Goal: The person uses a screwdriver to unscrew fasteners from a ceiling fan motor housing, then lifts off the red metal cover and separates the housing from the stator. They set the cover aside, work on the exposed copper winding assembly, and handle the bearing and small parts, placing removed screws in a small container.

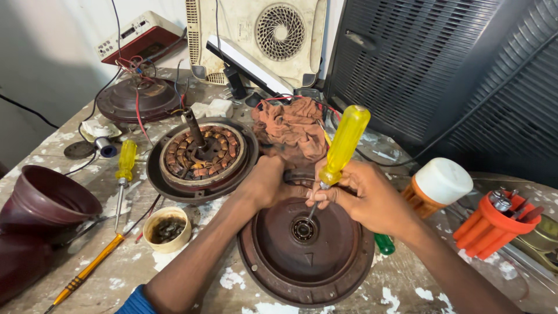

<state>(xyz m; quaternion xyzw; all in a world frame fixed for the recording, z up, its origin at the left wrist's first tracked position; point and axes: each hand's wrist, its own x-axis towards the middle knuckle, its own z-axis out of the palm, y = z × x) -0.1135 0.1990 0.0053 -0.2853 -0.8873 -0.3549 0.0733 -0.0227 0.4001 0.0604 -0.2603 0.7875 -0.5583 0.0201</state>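
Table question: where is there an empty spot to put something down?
Bare table shows along the near edge, right of the round brown motor cover, and between that cover and the small cup. It is crowded around the winding plate, rag and orange holder.

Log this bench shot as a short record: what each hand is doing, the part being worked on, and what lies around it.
left hand: grips far rim of brown motor cover
right hand: holds yellow-handled screwdriver, tip at the centre bearing
behind: brown rag
left of cover: stator with copper windings, small grease cup, second yellow screwdriver
right: orange tool holder
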